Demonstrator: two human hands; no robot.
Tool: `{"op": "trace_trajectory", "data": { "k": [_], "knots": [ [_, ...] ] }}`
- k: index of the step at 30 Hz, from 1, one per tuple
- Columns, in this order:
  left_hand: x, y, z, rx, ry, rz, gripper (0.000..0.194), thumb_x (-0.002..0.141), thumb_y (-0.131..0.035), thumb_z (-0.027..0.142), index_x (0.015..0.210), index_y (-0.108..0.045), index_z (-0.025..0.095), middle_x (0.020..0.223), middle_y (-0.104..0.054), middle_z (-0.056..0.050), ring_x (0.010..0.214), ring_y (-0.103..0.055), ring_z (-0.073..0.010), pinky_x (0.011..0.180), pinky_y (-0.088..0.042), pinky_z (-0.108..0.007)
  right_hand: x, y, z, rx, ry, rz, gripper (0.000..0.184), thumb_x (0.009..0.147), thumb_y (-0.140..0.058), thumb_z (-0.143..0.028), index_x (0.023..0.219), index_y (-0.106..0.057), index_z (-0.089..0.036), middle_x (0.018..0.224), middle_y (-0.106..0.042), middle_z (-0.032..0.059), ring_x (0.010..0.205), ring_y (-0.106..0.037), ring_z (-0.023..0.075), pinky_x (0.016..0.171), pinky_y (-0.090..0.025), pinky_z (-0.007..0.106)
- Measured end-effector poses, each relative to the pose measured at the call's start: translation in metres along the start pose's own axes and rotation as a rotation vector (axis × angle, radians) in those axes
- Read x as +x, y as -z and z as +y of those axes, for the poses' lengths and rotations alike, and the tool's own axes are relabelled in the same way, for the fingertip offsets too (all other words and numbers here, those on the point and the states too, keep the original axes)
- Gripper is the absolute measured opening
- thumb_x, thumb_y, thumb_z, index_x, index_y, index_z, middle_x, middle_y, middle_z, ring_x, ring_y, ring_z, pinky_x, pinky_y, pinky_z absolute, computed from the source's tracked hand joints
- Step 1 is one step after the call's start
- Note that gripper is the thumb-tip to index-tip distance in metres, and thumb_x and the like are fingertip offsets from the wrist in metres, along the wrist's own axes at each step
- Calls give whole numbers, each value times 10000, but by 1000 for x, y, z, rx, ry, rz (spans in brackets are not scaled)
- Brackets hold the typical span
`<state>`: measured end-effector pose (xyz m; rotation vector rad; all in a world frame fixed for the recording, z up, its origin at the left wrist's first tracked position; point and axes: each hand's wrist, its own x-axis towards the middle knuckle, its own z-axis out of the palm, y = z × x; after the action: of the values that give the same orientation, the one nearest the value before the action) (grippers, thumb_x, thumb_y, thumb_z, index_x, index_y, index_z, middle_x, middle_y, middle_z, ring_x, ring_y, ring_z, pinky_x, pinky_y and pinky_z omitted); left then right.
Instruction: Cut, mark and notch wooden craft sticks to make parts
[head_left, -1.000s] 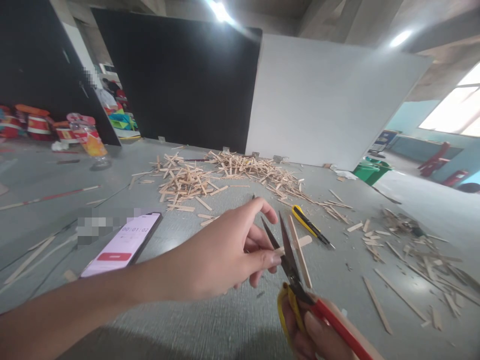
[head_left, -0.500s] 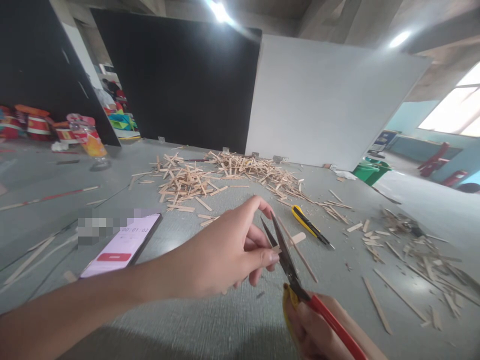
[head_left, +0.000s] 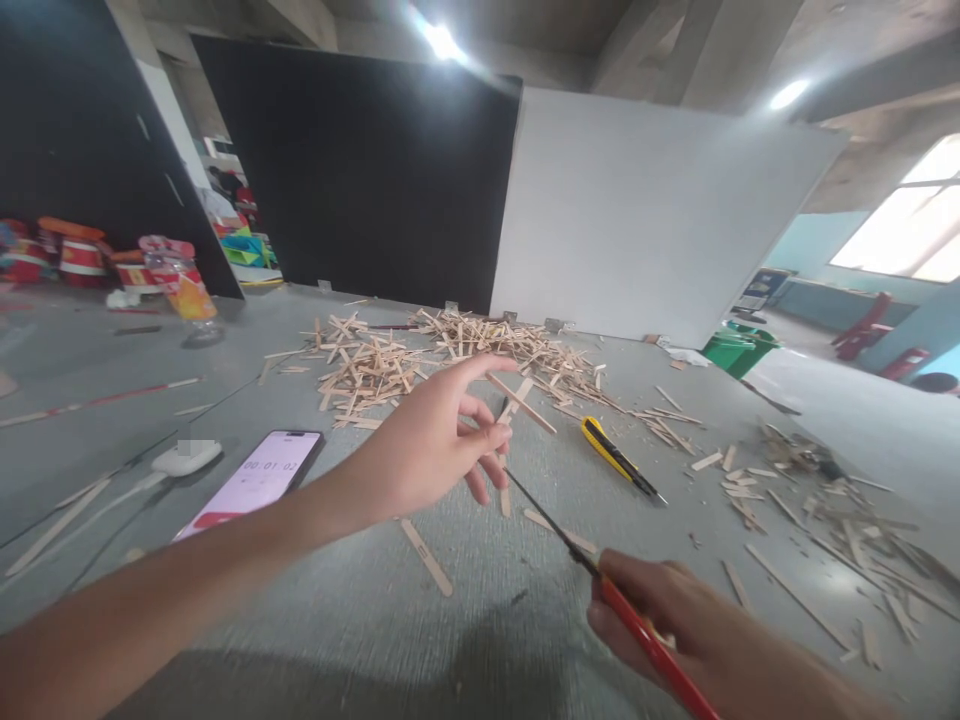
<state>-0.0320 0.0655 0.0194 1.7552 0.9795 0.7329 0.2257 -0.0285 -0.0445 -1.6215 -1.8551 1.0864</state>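
Observation:
My left hand (head_left: 439,425) is above the table with its fingers bent, holding a thin wooden craft stick (head_left: 534,408) that slants out past the fingertips. A second stick (head_left: 519,398) crosses behind it; whether my hand grips that one too I cannot tell. In my right hand (head_left: 660,610) is a pair of scissors (head_left: 637,625) with red handles. The narrow dark blades look nearly together and point toward my left fingertips, which partly hide the tip. Loose craft sticks (head_left: 426,558) lie on the table below my hands.
A heap of craft sticks (head_left: 375,365) spreads in front of the black and white boards. A yellow utility knife (head_left: 619,460) lies to the right, near scattered offcuts (head_left: 750,490). At left are a phone (head_left: 259,475), a white charger-like object (head_left: 187,457) and a plastic bottle (head_left: 184,290).
My left hand has moved left and slightly up, away from the scissors' pivot. The scissors have turned edge-on, their blades looking closer together. More loose sticks show below.

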Motion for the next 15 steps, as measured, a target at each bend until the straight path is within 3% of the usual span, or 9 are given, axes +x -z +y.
{"op": "trace_trajectory", "data": {
  "k": [3,5,9,15],
  "knots": [
    [2,2,-2,32,12,5,624,985,-632,361,1544,-362,299,891,-681,-21,708,-774,-235,589,-625,-297,8,15,6,-321,-146,-74,313,881,-646,-569,776,-660,-274,796,-735,63,657,-689,265,551,-422,321],
    [4,3,-4,36,28,11,635,976,-647,364,1543,-369,295,905,-687,-14,719,-782,-237,610,-626,-298,14,22,12,-430,-163,-103,380,949,-546,-597,792,-625,-260,821,-732,63,686,-695,256,572,-419,322],
    [6,3,-10,14,65,-19,554,962,-668,389,1450,-454,239,950,-705,-23,726,-792,-246,642,-623,-310,30,31,29,-686,-195,-42,466,1029,-374,-562,762,-558,-228,801,-719,100,676,-685,260,582,-412,343],
    [9,-3,-17,-150,109,-105,558,916,-729,405,1375,-484,204,1027,-720,-63,813,-793,-279,706,-641,-362,57,45,70,-769,-123,25,307,983,-541,-359,732,-620,-200,772,-732,132,677,-706,275,575,-442,338]
  ]
}}
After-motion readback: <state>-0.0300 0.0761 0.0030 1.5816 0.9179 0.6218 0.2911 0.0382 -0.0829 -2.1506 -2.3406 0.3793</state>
